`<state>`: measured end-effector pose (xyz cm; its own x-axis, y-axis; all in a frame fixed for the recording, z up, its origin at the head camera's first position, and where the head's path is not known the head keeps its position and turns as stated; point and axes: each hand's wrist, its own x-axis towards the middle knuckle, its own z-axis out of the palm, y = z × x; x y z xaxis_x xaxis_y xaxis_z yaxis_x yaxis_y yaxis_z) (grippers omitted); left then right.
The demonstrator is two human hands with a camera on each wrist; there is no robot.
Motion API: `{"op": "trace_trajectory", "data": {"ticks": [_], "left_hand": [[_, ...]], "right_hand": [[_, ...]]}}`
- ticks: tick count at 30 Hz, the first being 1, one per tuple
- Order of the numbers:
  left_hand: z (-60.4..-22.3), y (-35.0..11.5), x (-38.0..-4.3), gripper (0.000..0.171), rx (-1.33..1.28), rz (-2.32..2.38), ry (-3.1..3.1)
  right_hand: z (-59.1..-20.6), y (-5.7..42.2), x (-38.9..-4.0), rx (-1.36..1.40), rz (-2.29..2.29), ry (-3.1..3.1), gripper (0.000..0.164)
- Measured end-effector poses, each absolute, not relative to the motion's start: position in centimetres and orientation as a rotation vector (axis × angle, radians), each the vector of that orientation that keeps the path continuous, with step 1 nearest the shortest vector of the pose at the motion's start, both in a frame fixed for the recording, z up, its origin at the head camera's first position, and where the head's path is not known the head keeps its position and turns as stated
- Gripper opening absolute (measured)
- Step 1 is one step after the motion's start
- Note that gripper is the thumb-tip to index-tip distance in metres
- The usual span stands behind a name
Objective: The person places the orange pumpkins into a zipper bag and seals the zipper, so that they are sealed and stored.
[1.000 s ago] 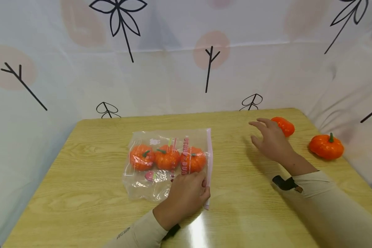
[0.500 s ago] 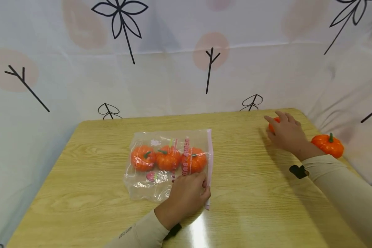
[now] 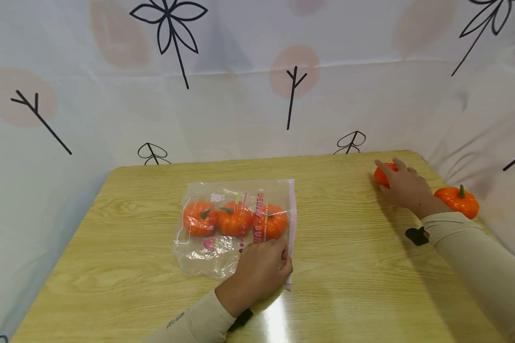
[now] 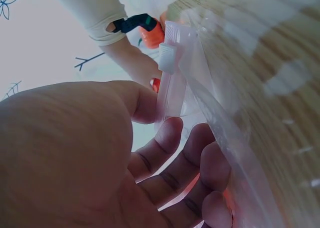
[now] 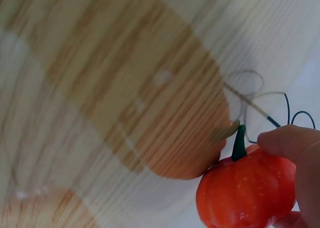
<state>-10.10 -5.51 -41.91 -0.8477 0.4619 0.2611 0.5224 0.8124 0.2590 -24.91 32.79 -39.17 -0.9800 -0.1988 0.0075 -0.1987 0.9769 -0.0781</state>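
Note:
A clear zip bag (image 3: 193,262) with pink print lies flat on the table, its pink zip edge facing right. Inside it, three small orange toy pumpkins (image 3: 233,223) sit in a row. My left hand (image 3: 256,267) pinches the bag at the near end of that edge; the left wrist view shows thumb and forefinger on the strip, below a white slider (image 4: 167,58). At the far right, my right hand (image 3: 406,187) grips another toy pumpkin (image 5: 245,193) with a green stem, thumb beside the stem. In the head view this hand hides part of that pumpkin.
One more orange pumpkin (image 3: 461,202) stands by the table's right edge, partly behind the right forearm. The wooden table (image 3: 334,267) meets a patterned cloth backdrop (image 3: 240,114) at the back and both sides.
My right hand has moved right and away from me, from beside the far pumpkin to around it. The left hand keeps its place on the bag.

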Motion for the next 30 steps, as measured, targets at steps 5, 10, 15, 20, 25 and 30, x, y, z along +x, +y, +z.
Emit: {"op": "trace_trajectory", "data": {"ticks": [5, 10, 15, 20, 25, 30], "left_hand": [[-41.9, -5.6, -10.1, 0.019, -0.775, -0.483, -2.806], [-41.9, -5.6, -10.1, 0.018, -0.772, -0.478, -2.801], [-41.8, -5.6, -10.1, 0.019, -0.773, -0.473, -2.808], [-41.7, -5.6, -10.1, 0.019, -0.78, -0.477, -2.804], [-41.8, -5.6, -10.1, 0.02, -0.78, -0.465, -2.794], [-41.9, -5.6, -10.1, 0.02, -0.773, -0.461, -2.805]], "right_hand": [[-39.1, 32.8, -25.1, -0.298, -0.123, 3.11, 0.07], [-38.8, 32.8, -25.0, -0.27, -0.134, 3.093, 0.071], [-38.7, 32.7, -24.6, -0.271, -0.208, 3.096, 0.072], [-38.7, 32.1, -24.0, -0.316, -0.274, 3.12, 0.074], [-39.0, 30.8, -23.1, -0.337, -0.391, 3.144, 0.076], [-38.8, 28.7, -21.9, -0.34, -0.5, 3.134, 0.073]]}}
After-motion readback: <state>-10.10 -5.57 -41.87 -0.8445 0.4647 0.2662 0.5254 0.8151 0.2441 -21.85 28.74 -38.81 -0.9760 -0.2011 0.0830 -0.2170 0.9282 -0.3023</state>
